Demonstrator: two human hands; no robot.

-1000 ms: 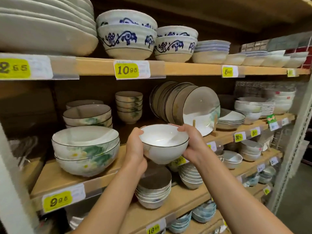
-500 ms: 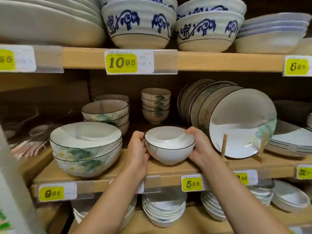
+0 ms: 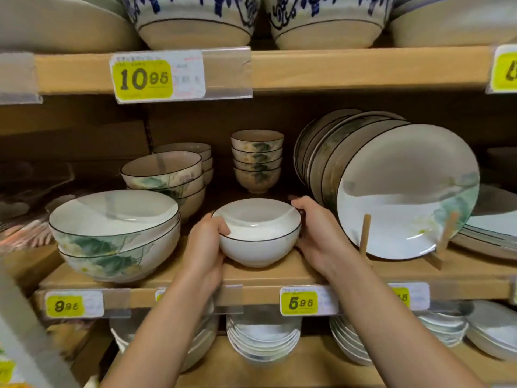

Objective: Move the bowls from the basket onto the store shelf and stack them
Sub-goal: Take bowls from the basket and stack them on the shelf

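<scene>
A small white bowl [image 3: 258, 247] with a thin dark rim sits at the front of the middle wooden shelf [image 3: 279, 275]. My left hand [image 3: 205, 247] grips its left side, thumb over the rim. My right hand [image 3: 319, 233] cups its right side, fingers curled round the far edge. Behind it stands a stack of several small green-leaf bowls [image 3: 257, 161]. The basket is out of sight.
Two large leaf-painted bowls [image 3: 114, 236] are stacked to the left, with a further stack [image 3: 167, 175] behind them. Plates [image 3: 402, 191] stand on edge in a wooden rack to the right. Blue-patterned bowls [image 3: 193, 18] sit on the shelf above; bowl stacks [image 3: 263, 340] fill the shelf below.
Both hands have carried the white bowl forward from in front of the shelf and lowered it onto the middle shelf. The camera has moved closer.
</scene>
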